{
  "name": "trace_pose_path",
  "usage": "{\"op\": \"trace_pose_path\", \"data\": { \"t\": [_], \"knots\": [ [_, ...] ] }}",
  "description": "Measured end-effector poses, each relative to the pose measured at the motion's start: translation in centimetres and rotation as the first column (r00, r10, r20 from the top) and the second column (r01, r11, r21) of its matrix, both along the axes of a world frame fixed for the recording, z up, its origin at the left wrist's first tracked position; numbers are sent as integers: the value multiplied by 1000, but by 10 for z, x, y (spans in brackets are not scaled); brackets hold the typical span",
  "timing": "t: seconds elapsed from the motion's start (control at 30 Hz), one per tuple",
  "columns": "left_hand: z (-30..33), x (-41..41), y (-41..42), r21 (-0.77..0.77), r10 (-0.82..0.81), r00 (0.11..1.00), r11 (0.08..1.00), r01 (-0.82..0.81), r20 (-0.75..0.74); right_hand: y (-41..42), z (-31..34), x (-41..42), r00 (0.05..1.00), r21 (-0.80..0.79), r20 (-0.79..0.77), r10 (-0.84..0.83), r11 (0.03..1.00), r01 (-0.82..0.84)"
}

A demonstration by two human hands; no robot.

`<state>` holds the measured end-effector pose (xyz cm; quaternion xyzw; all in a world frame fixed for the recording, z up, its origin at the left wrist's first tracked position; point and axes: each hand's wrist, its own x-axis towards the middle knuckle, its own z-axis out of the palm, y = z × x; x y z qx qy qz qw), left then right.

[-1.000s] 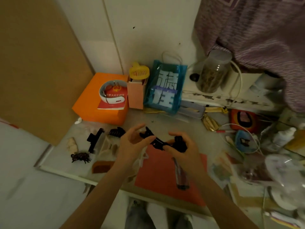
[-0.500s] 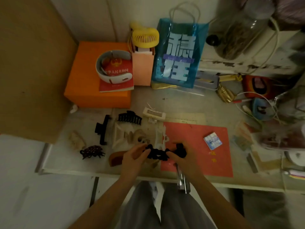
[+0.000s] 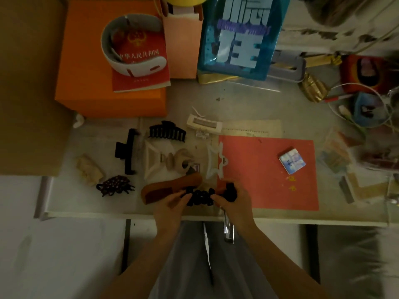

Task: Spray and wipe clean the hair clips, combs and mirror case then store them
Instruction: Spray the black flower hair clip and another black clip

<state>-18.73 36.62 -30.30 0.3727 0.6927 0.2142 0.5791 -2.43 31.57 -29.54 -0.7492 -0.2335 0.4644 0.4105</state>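
The desk (image 3: 248, 104) is a pale, scuffed slab with a white front edge, pushed against a light wall; a brown board stands at its left and white floor shows below. A flat red mat (image 3: 269, 169) lies on its right half, with a small glossy packet (image 3: 292, 161) on it. At the back sit a matte orange box (image 3: 86, 61), carrying a red booklet (image 3: 142, 67) and a curved white band (image 3: 129, 50), then a peach paper bag (image 3: 183, 46) and a shiny blue plastic bag (image 3: 237, 39) with big pale letters. Cables and blurred clutter crowd the right end.

Hair clips are spread on the left half: a straight black clip (image 3: 127, 151), a toothed black claw (image 3: 167, 131), a cream angular clip (image 3: 152, 160), a rounded beige clip (image 3: 179, 161), a clear star-edged clip (image 3: 216, 162), a lumpy tan clip (image 3: 88, 169) and a dark beaded clip (image 3: 115, 186). A brown wooden comb (image 3: 166, 188) with a smooth curved back lies near the front edge.

Both hands are over that edge. The left hand (image 3: 170, 203) pinches one end of a knobbly black clip (image 3: 200, 196); the right hand (image 3: 235, 203) pinches the other end, its fingers also curled round a slim clear bottle (image 3: 228, 229) with a dark cap that hangs below the desk.
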Motion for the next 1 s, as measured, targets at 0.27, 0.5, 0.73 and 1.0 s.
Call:
{"op": "trace_pose_path", "data": {
  "t": [0.27,0.5,0.73,1.0],
  "knots": [
    [-11,-6,3,54,-37,997,998,40,-63,-3,-11,-10,998,-5,67,8,1000,-8],
    [-12,-3,-1,107,-20,997,994,28,-73,-6,-13,-12,996,7,86,-20,1000,19],
    [-14,-5,8,170,-60,990,982,81,-129,-8,-13,-10,997,29,59,-42,999,41],
    [2,-12,19,225,-75,973,966,125,-220,-4,8,5,986,95,157,-56,995,41]
  ]
}}
